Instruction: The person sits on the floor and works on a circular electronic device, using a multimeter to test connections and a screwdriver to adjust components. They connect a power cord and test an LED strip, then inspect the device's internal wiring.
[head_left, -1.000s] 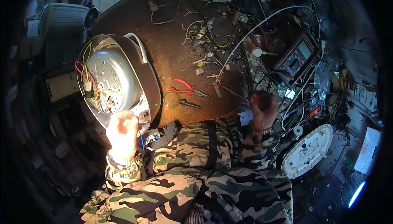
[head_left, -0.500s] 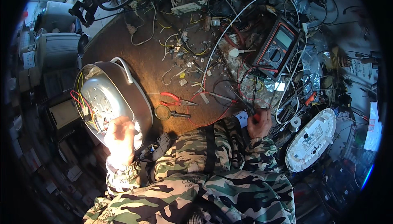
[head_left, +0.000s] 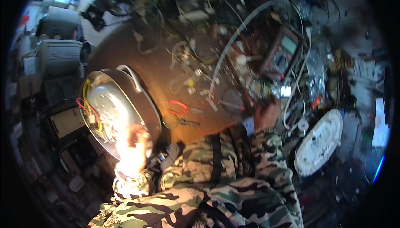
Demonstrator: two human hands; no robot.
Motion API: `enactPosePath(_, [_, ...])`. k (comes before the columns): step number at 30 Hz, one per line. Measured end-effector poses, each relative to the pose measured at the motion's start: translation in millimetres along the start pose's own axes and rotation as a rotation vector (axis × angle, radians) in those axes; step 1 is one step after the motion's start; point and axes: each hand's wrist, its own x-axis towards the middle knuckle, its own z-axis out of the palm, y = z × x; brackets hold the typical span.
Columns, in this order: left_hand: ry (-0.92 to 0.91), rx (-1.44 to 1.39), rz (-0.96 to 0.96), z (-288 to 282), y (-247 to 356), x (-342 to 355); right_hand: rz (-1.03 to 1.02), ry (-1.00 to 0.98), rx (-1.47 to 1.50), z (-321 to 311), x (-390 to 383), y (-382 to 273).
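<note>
An open appliance [head_left: 148, 107] with a brown housing, silvery inner plate and red and yellow wires [head_left: 86, 107] lies on the left of the workbench. My left hand [head_left: 132, 144] is at its near end, washed out by bright light and motion, so its fingers cannot be read. My right hand [head_left: 266, 114] is at the bench's right front, among thin test leads; its fingers are blurred, and whatever they hold is unclear. Between the hands lie red-handled pliers [head_left: 178, 106] and a black-handled magnifier [head_left: 187, 122].
A multimeter [head_left: 280, 53] sits at the back right of the wooden bench [head_left: 158, 78], amid tangled cables and small scattered parts. An oval white plastic base [head_left: 318, 142] lies to the right, below a small white roll [head_left: 303, 125]. Stacked goods stand along the left.
The view has shifted and is now blurred. My right hand has moved slightly up the bench since half a second ago, when it gripped a test probe. My left hand remains at the appliance.
</note>
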Motion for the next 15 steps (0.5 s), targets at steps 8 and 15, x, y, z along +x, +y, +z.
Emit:
enactPosePath(8, [-0.152, -0.054, 0.096, 12, 7, 8, 0.02, -0.022, 0.055, 10, 7, -1])
enactPosePath(15, [-0.223, -0.048, 0.184, 21, 10, 3, 0.074, -0.068, 0.082, -1, 11, -6])
